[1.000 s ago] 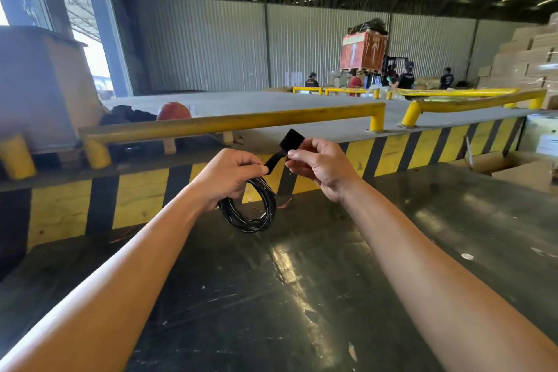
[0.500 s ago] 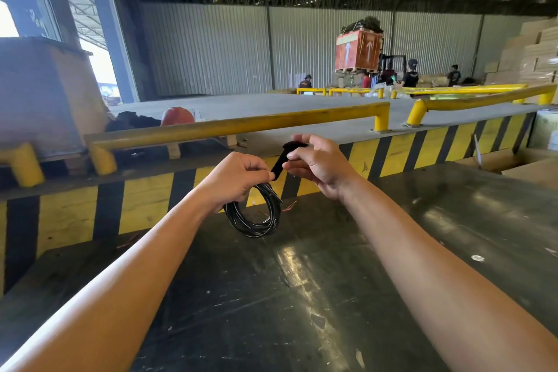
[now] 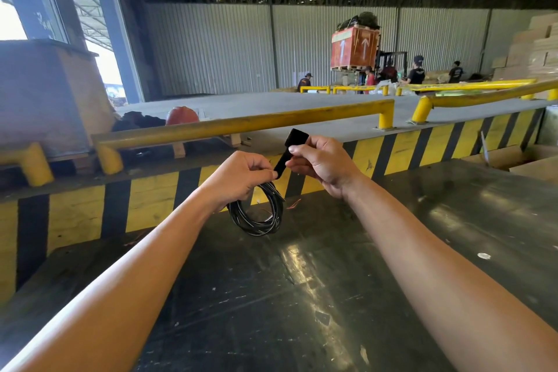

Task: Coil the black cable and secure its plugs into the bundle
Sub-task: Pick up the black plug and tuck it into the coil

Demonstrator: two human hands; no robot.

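The black cable (image 3: pixel 259 214) hangs as a small round coil of several loops, held in the air above a dark table (image 3: pixel 302 296). My left hand (image 3: pixel 238 180) grips the top of the coil, thumb and fingers closed on it. A flat black strap (image 3: pixel 291 149) rises from the coil's top up and to the right, its wide end free above the fingers. My right hand (image 3: pixel 323 161) pinches this strap near its middle. The cable's plugs are hidden; I cannot tell where they are.
A yellow-and-black striped wall (image 3: pixel 151 205) borders the table's far edge, with a yellow rail (image 3: pixel 241 127) above it. An open cardboard box (image 3: pixel 519 160) sits at the far right. Several people and a forklift with a red crate (image 3: pixel 354 48) are far behind.
My right hand has drawn the strap out straight from the coil again; half a second ago it was folded low over the fingers. The coil stays in my left hand.
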